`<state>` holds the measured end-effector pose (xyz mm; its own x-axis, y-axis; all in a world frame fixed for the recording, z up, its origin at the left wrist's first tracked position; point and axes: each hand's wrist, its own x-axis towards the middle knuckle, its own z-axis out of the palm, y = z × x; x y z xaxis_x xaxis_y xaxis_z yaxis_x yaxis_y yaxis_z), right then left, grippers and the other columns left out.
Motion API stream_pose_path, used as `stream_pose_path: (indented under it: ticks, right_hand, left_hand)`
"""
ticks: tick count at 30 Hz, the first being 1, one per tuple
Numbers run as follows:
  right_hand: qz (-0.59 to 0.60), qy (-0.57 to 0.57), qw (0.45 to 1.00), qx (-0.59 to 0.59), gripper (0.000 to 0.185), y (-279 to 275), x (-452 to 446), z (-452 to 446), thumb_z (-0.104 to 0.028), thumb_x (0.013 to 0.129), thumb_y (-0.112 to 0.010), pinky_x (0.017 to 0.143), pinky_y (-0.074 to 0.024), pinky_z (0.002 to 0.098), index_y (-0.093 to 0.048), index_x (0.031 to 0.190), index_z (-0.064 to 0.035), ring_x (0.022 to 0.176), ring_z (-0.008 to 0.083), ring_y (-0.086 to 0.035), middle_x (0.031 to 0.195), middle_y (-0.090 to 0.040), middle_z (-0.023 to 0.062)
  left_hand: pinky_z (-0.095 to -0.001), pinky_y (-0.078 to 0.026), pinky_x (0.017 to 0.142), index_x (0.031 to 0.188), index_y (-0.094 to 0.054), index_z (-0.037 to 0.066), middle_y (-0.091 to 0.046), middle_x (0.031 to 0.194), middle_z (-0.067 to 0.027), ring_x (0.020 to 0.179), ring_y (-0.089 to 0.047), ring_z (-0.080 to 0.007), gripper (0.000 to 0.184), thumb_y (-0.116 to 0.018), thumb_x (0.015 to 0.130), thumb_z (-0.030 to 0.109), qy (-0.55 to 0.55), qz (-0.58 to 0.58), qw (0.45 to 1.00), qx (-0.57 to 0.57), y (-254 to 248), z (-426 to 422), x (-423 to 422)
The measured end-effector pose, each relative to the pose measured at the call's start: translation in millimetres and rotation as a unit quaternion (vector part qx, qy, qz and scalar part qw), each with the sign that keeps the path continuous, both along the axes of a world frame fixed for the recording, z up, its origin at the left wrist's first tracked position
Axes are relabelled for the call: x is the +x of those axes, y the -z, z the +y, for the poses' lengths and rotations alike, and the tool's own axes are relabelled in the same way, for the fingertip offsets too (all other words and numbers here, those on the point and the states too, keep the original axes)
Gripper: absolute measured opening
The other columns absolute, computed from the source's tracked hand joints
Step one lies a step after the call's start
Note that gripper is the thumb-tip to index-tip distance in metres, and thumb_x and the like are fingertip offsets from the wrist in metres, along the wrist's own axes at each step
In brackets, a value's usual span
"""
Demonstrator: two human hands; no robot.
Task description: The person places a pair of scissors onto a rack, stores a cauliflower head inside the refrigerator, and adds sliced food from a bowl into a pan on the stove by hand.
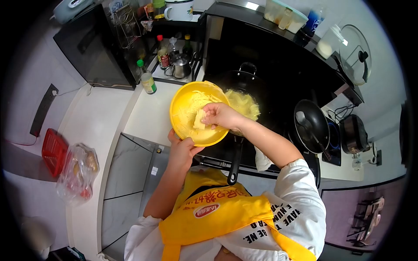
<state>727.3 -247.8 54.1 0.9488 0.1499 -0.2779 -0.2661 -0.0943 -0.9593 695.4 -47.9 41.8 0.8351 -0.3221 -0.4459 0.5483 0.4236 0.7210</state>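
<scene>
My left hand (180, 150) grips the near rim of a yellow bowl (175, 102), which is tilted toward me over the counter edge. Inside the bowl lie pale yellow, batter-coated strips (201, 99) and some loose coating. My right hand (217, 115) is over the bowl, its fingers pinched on a pale yellow coated piece (200, 119). Just right of the bowl, a dark wok (250, 82) holds bubbling oil with yellow pieces (244, 103) frying in it. The wok's long handle (235, 161) points toward me. The bowl hides part of the wok's left side.
A second black pan (312, 117) with a ladle in it sits to the right. At the back left stand a green-capped bottle (148, 80), a steel pot (179, 67) and sauce bottles (163, 54). A plastic bag of food (78, 172) lies left by a red basket (54, 152).
</scene>
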Motion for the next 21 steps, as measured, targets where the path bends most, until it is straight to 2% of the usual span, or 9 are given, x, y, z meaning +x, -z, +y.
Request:
stream_pose_path:
  ticks: [4, 6, 8, 11, 13, 15, 17, 19, 21]
  right_hand:
    - [-0.008, -0.005, 0.999, 0.043, 0.025, -4, 5, -9, -0.002, 0.086, -0.068, 0.065, -0.0558, 0.0228, -0.058, 0.108, 0.0008, 0.08, 0.0135, -0.067, 0.092, -0.066, 0.0075]
    - [-0.012, 0.005, 0.998, 0.053, 0.025, -10, 7, -19, -0.002, 0.086, -0.067, 0.066, -0.0566, 0.023, -0.057, 0.109, 0.0006, 0.082, 0.015, -0.068, 0.094, -0.067, 0.0089]
    - [-0.026, 0.065, 0.996, 0.05, 0.022, -22, 14, -35, -0.005, 0.089, -0.065, 0.069, -0.0559, 0.0223, -0.058, 0.11, -0.0007, 0.088, 0.0142, -0.068, 0.097, -0.068, 0.0069]
    - [-0.038, 0.215, 0.975, 0.032, 0.02, -22, 26, -74, -0.007, 0.086, -0.069, 0.06, -0.0552, 0.0226, -0.059, 0.103, -0.0013, 0.073, 0.0117, -0.065, 0.086, -0.066, 0.0054]
    - [-0.02, 0.246, 0.968, -0.046, 0.012, 9, 41, -119, -0.003, 0.084, -0.068, 0.054, -0.0516, 0.0237, -0.06, 0.092, -0.0025, 0.062, 0.011, -0.06, 0.077, -0.063, 0.0048]
    - [0.002, 0.317, 0.945, -0.08, 0.011, 51, 49, -153, 0.001, 0.081, -0.067, 0.046, -0.0451, 0.0274, -0.057, 0.083, -0.0043, 0.053, 0.0128, -0.054, 0.067, -0.058, 0.004]
    - [0.027, 0.335, 0.927, -0.169, 0.013, 85, 53, -177, 0.002, 0.078, -0.067, 0.043, -0.0409, 0.0306, -0.056, 0.08, -0.0048, 0.048, 0.0158, -0.053, 0.061, -0.055, 0.0042]
    - [0.038, 0.294, 0.929, -0.219, 0.012, 108, 50, -189, 0.0, 0.077, -0.069, 0.042, -0.0389, 0.0312, -0.058, 0.077, -0.0049, 0.047, 0.0152, -0.052, 0.061, -0.056, 0.0054]
    - [0.055, 0.253, 0.954, -0.151, 0.009, 104, 42, -183, -0.001, 0.078, -0.068, 0.041, -0.0386, 0.0306, -0.06, 0.078, -0.0045, 0.047, 0.0142, -0.051, 0.061, -0.057, 0.0043]
  left_hand:
    - [-0.0496, -0.055, 0.087, 0.144, -0.001, 0.016, -0.036, 0.138, -0.0176, 0.115, -0.057, -0.0348, 0.084, -0.049, 0.079, -0.009, 0.012, 0.005, 1.0, -0.003, 0, 1, 1]
    - [-0.0548, -0.049, 0.094, 0.145, -0.006, 0.017, -0.038, 0.138, -0.0193, 0.117, -0.055, -0.0383, 0.082, -0.051, 0.079, -0.005, -0.017, 0.002, 1.0, -0.006, 1, 0, 0]
    - [-0.0534, -0.051, 0.091, 0.144, -0.005, 0.017, -0.037, 0.138, -0.0186, 0.116, -0.055, -0.0371, 0.083, -0.049, 0.079, -0.007, -0.018, 0.007, 1.0, -0.007, 1, 3, 1]
    - [-0.0527, -0.054, 0.088, 0.144, -0.005, 0.017, -0.036, 0.139, -0.018, 0.116, -0.056, -0.0367, 0.083, -0.046, 0.077, -0.01, -0.027, 0.016, 0.999, 0.005, 4, 10, 3]
    - [-0.053, -0.054, 0.088, 0.144, -0.005, 0.018, -0.036, 0.138, -0.0187, 0.116, -0.056, -0.0378, 0.084, -0.046, 0.076, -0.011, -0.04, 0.011, 0.999, -0.004, 4, 15, 2]
    - [-0.0537, -0.053, 0.09, 0.144, -0.007, 0.016, -0.037, 0.137, -0.0201, 0.116, -0.055, -0.0392, 0.082, -0.048, 0.077, -0.009, -0.048, 0.006, 0.999, 0.0, 3, 17, -1]
    - [-0.0544, -0.052, 0.091, 0.143, -0.009, 0.014, -0.039, 0.137, -0.0215, 0.116, -0.055, -0.0405, 0.081, -0.05, 0.077, -0.007, -0.058, 0.002, 0.998, 0.004, 2, 19, -3]
    - [-0.0529, -0.053, 0.089, 0.143, -0.009, 0.014, -0.039, 0.136, -0.0212, 0.114, -0.056, -0.0403, 0.081, -0.051, 0.076, -0.006, -0.06, 0.005, 0.998, 0.004, 2, 23, -4]
    - [-0.0521, -0.054, 0.088, 0.144, -0.006, 0.016, -0.038, 0.137, -0.0208, 0.114, -0.056, -0.0396, 0.084, -0.048, 0.076, -0.008, -0.055, 0.012, 0.998, 0.004, 5, 28, -3]
